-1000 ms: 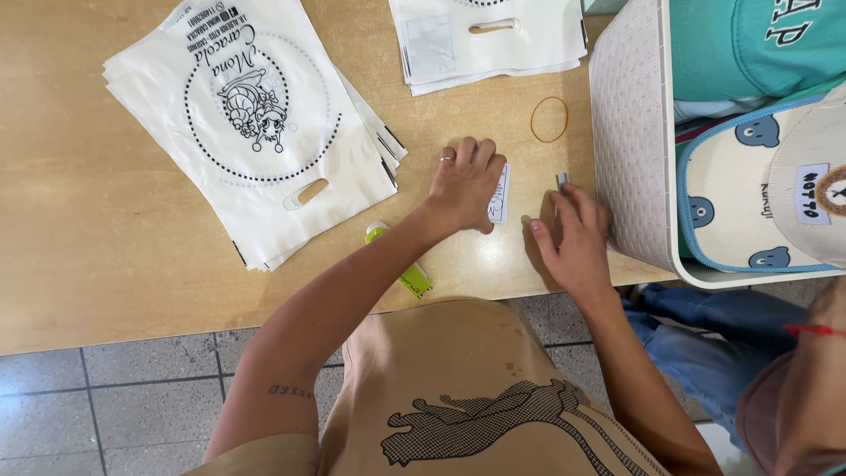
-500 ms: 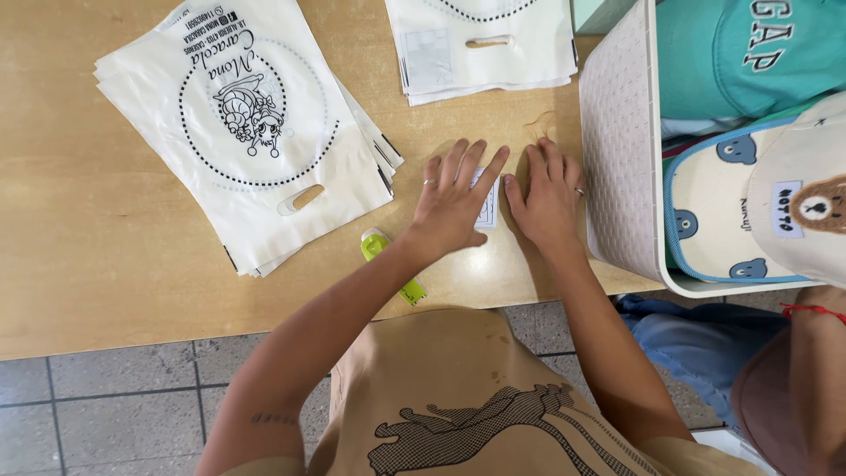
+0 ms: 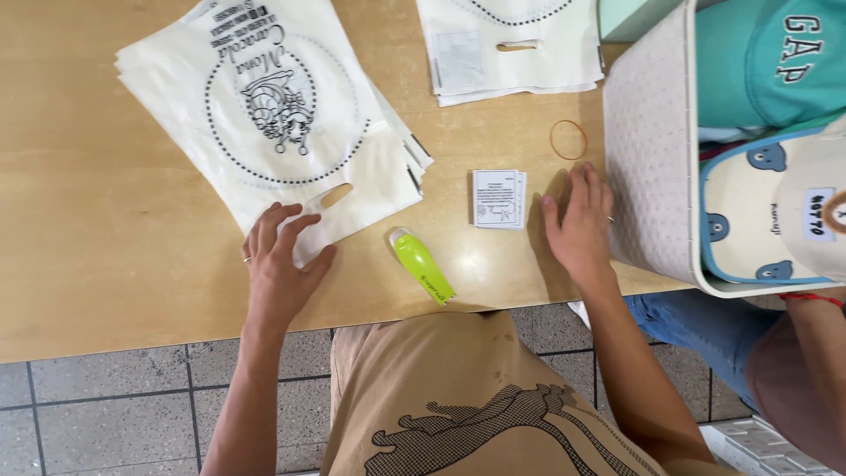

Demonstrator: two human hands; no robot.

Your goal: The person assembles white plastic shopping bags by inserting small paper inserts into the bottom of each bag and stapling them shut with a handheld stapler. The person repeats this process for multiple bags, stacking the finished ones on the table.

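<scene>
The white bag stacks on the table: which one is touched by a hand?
The large stack at the left, with the round printed drawing. The left hand rests on its lower corner by the handle slot. The smaller stack at the top edge lies untouched.

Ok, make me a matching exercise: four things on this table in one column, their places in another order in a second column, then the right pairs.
Things:
1. left hand
2. right hand
3. green marker
4. rubber band

Places:
A. flat on the table beside the white basket
B. near the table's front edge, between the two hands
C. on a corner of the big stack of printed bags
D. on bare wood beyond the small stack of cards

Pairs: 1-C, 2-A, 3-B, 4-D
</scene>
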